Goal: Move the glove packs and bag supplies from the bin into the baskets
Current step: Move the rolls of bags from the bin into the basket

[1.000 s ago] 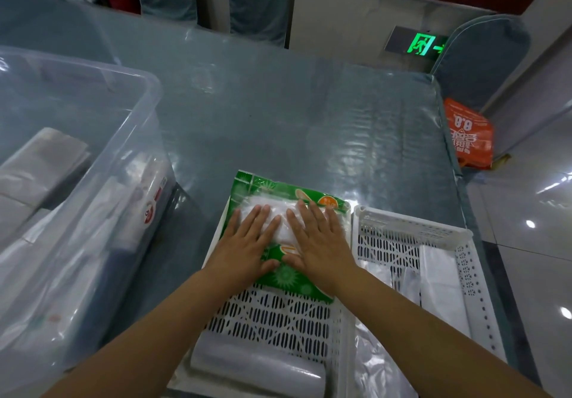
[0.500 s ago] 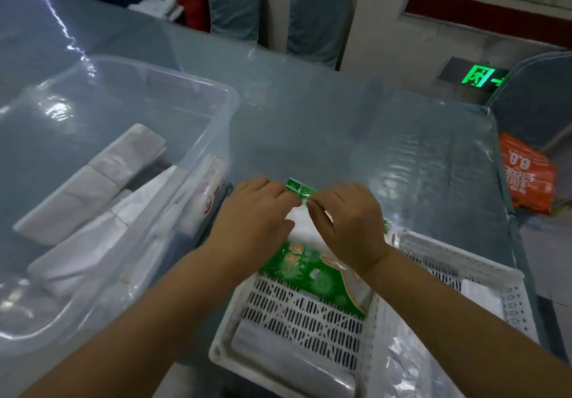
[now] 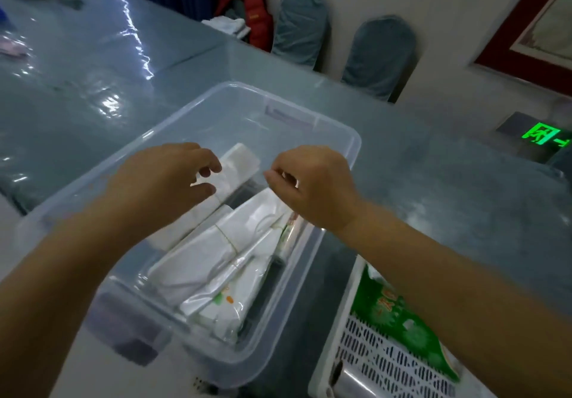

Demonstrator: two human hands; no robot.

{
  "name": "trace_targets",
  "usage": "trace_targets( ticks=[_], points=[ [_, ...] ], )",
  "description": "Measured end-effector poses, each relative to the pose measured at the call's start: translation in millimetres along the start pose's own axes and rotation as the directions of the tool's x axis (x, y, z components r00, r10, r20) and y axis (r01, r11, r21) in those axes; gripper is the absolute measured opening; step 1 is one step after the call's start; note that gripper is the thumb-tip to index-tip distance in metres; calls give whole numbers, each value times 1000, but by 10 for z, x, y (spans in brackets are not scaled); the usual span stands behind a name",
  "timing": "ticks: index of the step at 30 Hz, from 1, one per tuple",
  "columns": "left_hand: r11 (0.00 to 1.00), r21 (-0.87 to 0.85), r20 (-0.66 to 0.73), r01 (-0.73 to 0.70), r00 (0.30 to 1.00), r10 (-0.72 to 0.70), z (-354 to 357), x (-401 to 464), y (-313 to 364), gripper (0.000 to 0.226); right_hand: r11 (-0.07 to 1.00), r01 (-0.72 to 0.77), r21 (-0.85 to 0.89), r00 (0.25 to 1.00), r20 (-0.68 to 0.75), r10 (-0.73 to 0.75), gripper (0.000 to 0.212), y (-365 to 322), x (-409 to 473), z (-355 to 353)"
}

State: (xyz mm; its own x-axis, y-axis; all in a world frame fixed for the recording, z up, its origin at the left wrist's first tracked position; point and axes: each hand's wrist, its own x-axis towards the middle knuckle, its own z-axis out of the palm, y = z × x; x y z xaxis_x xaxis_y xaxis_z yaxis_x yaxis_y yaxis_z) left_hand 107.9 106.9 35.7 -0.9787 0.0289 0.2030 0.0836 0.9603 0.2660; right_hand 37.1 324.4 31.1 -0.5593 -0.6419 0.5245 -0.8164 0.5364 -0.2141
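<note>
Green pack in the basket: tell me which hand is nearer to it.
Right. The right hand hovers over the bin's right side, closer to the green pack; the left hand is over the bin's left side, farther away.

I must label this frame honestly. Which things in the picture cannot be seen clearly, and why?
- Head view: print on the green pack is blurred, and the right forearm covers part of it.
- White basket: cut off by the bottom edge.
- Fingertips of the left hand and right hand: motion-blurred; any contact with the white bundles in the clear bin is unclear.
</note>
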Motion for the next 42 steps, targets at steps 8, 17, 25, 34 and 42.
trace_targets(
  ticks=[8, 17, 25, 34, 42],
  points=[
    [992, 112, 168, -66, 985, 46, -8, 82, -1041, 30, 968, -121, -222, 640, 727, 247, 15, -80, 733, 1222],
    [947, -5, 262, -320, 914, 310, -48, 214, -1436, 27, 790, -337, -512, 471, 635, 613, 31, 325, 666, 1685],
    [882, -17, 255, -471, 851, 459, 46, 573, -1362, 29, 570, -386, -725, 142, 564, 814, 36, 494, 576, 1616],
    [843, -2, 241, -537, 818, 522, 194, 1136, -1112, 24, 517, -512, -686, 200, 490, 849, 68, -148, 442, 2157],
    [853, -52, 295, -519, 808, 510, 494, 1309, -942, 23, 276, -861, -427, 262, 93, 961, 33, 280, 209, 1866]
  ],
)
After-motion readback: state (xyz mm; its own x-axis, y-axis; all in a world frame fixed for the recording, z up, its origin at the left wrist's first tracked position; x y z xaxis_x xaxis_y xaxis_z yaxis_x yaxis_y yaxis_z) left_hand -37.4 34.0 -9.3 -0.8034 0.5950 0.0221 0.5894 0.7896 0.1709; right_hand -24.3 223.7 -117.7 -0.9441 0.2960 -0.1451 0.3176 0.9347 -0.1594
